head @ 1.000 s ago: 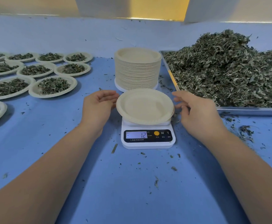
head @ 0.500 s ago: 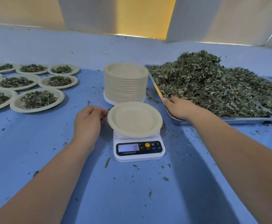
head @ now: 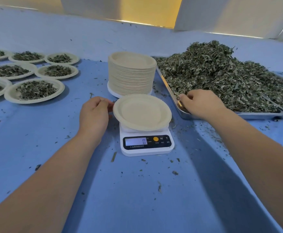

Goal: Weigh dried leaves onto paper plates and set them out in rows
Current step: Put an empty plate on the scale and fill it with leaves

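While the empty paper plate (head: 141, 111) sits open side up on the white scale (head: 147, 149) mid-counter, the display (head: 135, 141) reads 0. Orange button (head: 156, 139), "M" and "T" sit beside it; the small print is too fine to read. Plate is round, no long axis, overhangs the platform.

Left hand (head: 93, 113) is at the plate's left rim, fingers curled; can't tell if they pinch it. Right hand (head: 201, 103) is in the steel tray's (head: 184, 116) near-left corner, fingers curled down into the dried leaves (head: 221, 78); grip hidden, can't tell if it holds any.

Tray is heaped with leaves, toward the right edge of the blue counter (head: 137, 199). Stack of empty plates (head: 131, 76) stands just behind the scale. Filled plates (head: 35, 89) lie in rows toward the left edge, a leaf pile in each.
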Motion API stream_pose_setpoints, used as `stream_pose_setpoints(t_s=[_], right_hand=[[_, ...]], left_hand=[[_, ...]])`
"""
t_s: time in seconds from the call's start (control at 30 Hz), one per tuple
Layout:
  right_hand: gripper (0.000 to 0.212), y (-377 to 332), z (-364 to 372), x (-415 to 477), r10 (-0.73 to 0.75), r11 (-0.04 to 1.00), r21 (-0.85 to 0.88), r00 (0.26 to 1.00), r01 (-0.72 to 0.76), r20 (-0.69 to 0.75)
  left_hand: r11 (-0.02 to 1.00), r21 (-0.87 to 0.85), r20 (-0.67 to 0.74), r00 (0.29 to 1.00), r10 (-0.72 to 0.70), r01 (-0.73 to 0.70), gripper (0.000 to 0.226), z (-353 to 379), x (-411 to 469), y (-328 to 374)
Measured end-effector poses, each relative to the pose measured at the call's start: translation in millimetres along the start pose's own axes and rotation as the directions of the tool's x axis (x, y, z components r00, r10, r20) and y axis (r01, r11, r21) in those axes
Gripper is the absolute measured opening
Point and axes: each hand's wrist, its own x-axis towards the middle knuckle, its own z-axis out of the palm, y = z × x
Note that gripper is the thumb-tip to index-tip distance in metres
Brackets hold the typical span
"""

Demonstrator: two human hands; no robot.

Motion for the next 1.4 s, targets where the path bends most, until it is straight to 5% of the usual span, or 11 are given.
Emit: stream_pose_setpoints(t_s=[0.13, 0.23, 0.5, 0.9, 1.23, 1.4], right_hand=[[0.09, -11.6, 0.2, 0.3, 0.142, 0.988, -0.104, 0.946, -0.116, 0.29], [0.083, -31.1, 2.4, 5.5, 0.07, 0.998, -0.015, 0.936, -0.069, 0.346], [0.057, -33.5, 4.0, 5.4, 0.029, 0.996, 0.073, 0.976, -0.045, 0.217], [0.049, -20.5, -18.1, 9.2, 0.089, 0.963, 0.256, 0.996, -0.088, 0.008], [0.043, -122.9, -57.4, -10.3, -0.245, 0.863, 0.397, 0.946, 0.313, -0.213], [0.037, -144.3, -24.2, -34.1, -0.437, 0.855, 0.319, 0.899, 0.409, 0.019]], left_hand=[[1.0, 0.006, -0.014, 1.0, -0.015, 0.015, 0.026, -0.7, 0.9, -0.2], [1.0, -0.008, -0.014, 1.0, -0.023, 0.023, 0.025, 0.0, 0.4, -0.2], [0.998, -0.042, -0.009, 0.999, -0.052, 0.052, 0.025, -3.0, 3.7, -2.8], [0.996, -0.07, -0.01, 0.999, -0.052, 0.051, 0.025, -1.2, 5.1, -2.0], [0.996, -0.071, -0.009, 0.999, -0.053, 0.052, 0.024, -0.9, 3.5, -1.8], [0.997, -0.062, -0.004, 0.999, -0.044, 0.044, 0.025, -0.5, 1.9, 0.6]])
